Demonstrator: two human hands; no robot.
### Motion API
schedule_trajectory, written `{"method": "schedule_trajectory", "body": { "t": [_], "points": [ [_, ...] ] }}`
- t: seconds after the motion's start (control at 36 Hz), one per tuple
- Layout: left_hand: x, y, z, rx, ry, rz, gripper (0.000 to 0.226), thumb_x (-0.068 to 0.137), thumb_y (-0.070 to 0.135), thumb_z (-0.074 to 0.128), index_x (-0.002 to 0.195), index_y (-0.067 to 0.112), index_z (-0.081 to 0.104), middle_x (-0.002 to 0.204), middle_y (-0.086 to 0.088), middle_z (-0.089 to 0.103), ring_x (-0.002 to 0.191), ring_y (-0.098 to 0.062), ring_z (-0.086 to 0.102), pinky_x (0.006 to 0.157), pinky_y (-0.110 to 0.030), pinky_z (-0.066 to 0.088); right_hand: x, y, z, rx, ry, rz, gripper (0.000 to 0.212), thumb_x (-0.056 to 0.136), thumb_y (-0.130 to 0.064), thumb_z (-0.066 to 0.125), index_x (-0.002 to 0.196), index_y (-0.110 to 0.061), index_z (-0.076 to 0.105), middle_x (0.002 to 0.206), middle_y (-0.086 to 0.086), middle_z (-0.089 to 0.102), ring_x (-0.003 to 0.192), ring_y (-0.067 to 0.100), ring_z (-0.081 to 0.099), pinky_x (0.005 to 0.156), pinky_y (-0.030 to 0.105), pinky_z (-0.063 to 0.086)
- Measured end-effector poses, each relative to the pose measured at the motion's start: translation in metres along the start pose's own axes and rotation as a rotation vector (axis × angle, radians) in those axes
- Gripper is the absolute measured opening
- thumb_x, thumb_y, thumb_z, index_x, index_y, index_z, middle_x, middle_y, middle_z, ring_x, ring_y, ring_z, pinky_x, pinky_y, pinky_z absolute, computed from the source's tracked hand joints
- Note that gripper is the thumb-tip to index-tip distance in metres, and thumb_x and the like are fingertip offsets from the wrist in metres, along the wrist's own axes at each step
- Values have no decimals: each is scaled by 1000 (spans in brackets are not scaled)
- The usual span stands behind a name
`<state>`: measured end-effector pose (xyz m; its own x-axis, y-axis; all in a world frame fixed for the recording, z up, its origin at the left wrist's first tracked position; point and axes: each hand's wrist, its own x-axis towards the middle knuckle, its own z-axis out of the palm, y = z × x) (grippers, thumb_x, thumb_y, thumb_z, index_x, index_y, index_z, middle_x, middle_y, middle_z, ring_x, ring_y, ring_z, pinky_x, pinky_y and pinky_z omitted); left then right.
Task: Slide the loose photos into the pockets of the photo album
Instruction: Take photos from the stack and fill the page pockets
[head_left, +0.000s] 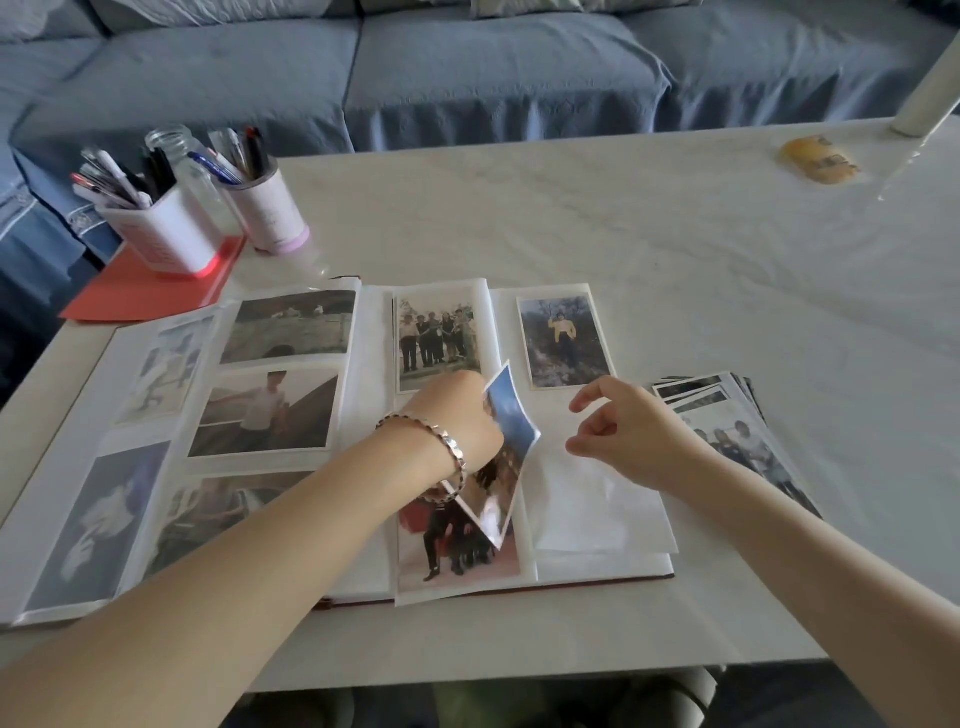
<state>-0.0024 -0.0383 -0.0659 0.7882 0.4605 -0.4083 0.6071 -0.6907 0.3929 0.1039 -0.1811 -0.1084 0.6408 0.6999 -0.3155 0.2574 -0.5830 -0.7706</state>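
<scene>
An open photo album (597, 564) lies flat on the white table, most of its clear pockets filled with photos. My left hand (457, 415) grips a loose photo (511, 441) with a blue sky, tilted on edge over the middle of the right page. My right hand (628, 434) hovers just right of that photo with fingers loosely curled, holding nothing, above an unfilled pocket (587, 499). A stack of loose photos (737, 421) lies on the table right of the album, partly under my right forearm.
Two pen holders (171, 228) and a glass jar (200, 176) stand at the back left on a red folder (135, 293). A yellow packet (818, 158) lies at the back right. A blue sofa (467, 67) runs behind the table.
</scene>
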Motion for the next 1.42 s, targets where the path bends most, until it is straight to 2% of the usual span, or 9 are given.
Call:
{"method": "schedule_trajectory", "body": {
  "t": [0.25, 0.56, 0.81, 0.89, 1.0, 1.11, 1.19, 1.31, 1.42],
  "points": [
    [-5, -22, 20, -273, 11, -78, 6, 89, 14, 57, 88, 9, 53, 87, -10, 60, 75, -20, 54, 59, -22, 38, 0, 5, 4, -27, 2, -10, 32, 80, -14, 72, 101, -21, 50, 71, -4, 61, 65, 13, 55, 58, 21, 38],
    [-1, -13, 41, -185, 235, -71, 12, 95, 17, 48, 90, 14, 37, 71, 6, 40, 64, -10, 41, 47, -16, 26, -26, 14, 13, -299, 115, -189, 26, 88, -28, 62, 113, -26, 58, 104, -12, 50, 81, -2, 44, 72, 6, 38],
    [-4, -10, 48, -429, 168, -210, 10, 96, 17, 44, 95, 8, 41, 73, 0, 44, 60, -10, 39, 49, -22, 26, -44, -8, 37, -475, -88, -440, 82, 73, -61, 65, 141, -23, 38, 141, -10, 38, 132, 9, 28, 110, 22, 22],
    [-6, -14, 49, -588, 149, -214, 17, 95, 16, 44, 104, 3, 50, 87, -8, 53, 72, -17, 46, 56, -23, 31, -47, -5, 52, -569, -12, -497, 77, 68, -57, 69, 130, -16, 53, 131, -2, 52, 122, 20, 50, 101, 35, 44],
    [-16, -29, 47, -415, 219, 37, 30, 98, 25, 40, 85, 2, 54, 73, -9, 50, 66, -20, 45, 55, -22, 33, -46, 9, 58, -570, 79, -500, 64, 70, -63, 50, 112, -17, 66, 116, 0, 64, 105, 21, 64, 87, 30, 46],
    [-30, -52, 51, -262, 243, 353, 44, 96, 43, 32, 116, 14, 59, 114, 3, 56, 104, -1, 48, 89, -11, 37, -49, 16, 59, -567, 100, -524, 66, 76, -63, 44, 117, -16, 65, 123, 0, 62, 115, 19, 58, 96, 34, 38],
    [-37, -73, 59, 41, 52, 484, 77, 81, 78, 7, 145, 37, 19, 154, 10, 18, 141, -4, 10, 117, -26, 9, -50, 20, 61, -532, 113, -526, 63, 79, -61, 45, 118, -15, 64, 125, 0, 62, 120, 17, 53, 100, 38, 39],
    [-44, -84, 66, 482, 56, 580, 92, 72, 88, 13, 142, 31, 30, 152, -4, 23, 138, -30, 14, 108, -40, 13, -52, 22, 60, -413, 112, -488, 72, 88, -68, 28, 123, -16, 61, 129, -4, 59, 126, 8, 44, 106, 32, 31],
    [-39, -78, 68, 509, 72, 622, 69, 73, 79, 31, 130, 41, 39, 141, -5, 45, 134, -40, 29, 107, -56, 25, -51, 28, 61, -361, 124, -493, 74, 84, -72, 30, 121, -17, 63, 130, -6, 57, 128, 8, 42, 106, 28, 28]
  ]
}}
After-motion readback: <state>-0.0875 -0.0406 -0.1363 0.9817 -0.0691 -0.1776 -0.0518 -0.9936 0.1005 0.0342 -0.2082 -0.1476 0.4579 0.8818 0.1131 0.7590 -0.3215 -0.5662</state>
